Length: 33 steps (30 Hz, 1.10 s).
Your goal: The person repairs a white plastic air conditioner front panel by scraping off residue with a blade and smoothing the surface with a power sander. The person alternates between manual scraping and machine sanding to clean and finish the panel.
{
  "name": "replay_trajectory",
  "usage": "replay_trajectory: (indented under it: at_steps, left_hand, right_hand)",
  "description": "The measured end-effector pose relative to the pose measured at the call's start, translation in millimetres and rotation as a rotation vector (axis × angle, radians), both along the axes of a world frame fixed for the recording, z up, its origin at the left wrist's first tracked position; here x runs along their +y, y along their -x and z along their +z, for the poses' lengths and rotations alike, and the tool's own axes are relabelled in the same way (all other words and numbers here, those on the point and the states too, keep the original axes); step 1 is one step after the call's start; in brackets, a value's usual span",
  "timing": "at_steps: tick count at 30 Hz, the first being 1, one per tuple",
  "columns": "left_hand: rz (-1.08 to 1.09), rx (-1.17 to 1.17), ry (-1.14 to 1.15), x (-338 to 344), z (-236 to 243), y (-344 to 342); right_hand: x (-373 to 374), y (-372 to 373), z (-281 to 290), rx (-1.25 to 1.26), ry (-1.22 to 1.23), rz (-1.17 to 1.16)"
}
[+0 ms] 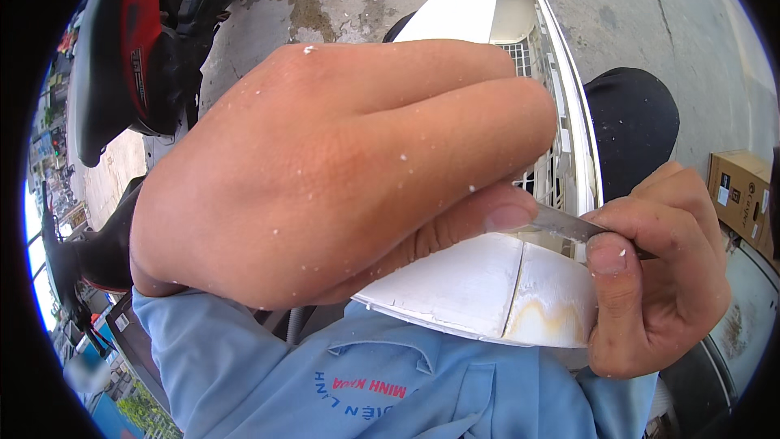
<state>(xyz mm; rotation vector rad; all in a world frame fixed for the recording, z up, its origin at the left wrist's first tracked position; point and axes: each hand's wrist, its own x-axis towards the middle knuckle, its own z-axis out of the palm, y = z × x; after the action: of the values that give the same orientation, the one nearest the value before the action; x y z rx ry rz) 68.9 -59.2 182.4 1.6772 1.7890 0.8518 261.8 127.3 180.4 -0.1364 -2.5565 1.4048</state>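
Observation:
Across the middle of the head view, my left hand is closed, its thumb and bent forefinger on one end of a thin flat metal strip, like a blade or file. At the strip's other end, my right hand pinches it between thumb and fingers. Below both hands is a long white plastic cover with a grille, lying over my lap. A seam crosses its near end, and a yellowish worn patch shows beside the seam. My left hand hides much of the cover's middle. White crumbs stick to my skin.
A red and black motorbike stands at the far left, with another dark vehicle's handlebar nearer. On the right are a cardboard box and a pale, stained surface. The concrete floor has dark damp-looking patches.

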Motion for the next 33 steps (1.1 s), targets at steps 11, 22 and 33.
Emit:
replay_trajectory:
  at_steps: [11, 22, 33]
  left_hand:
    - [-0.146, 0.185, -0.126, 14.0, 8.2, 3.4]
    - [-0.164, 0.089, 0.192, 33.3, 30.4, -10.6]
    - [-0.24, 0.216, 0.15, 19.0, 40.0, -23.2]
  right_hand:
    - [18.9, 7.2, 15.1, -0.102, -0.206, 0.127]
    - [12.6, -0.4, 21.4, -0.152, -0.188, 0.041]
    - [9.8, -9.4, 52.2, -0.243, -0.312, 0.162]
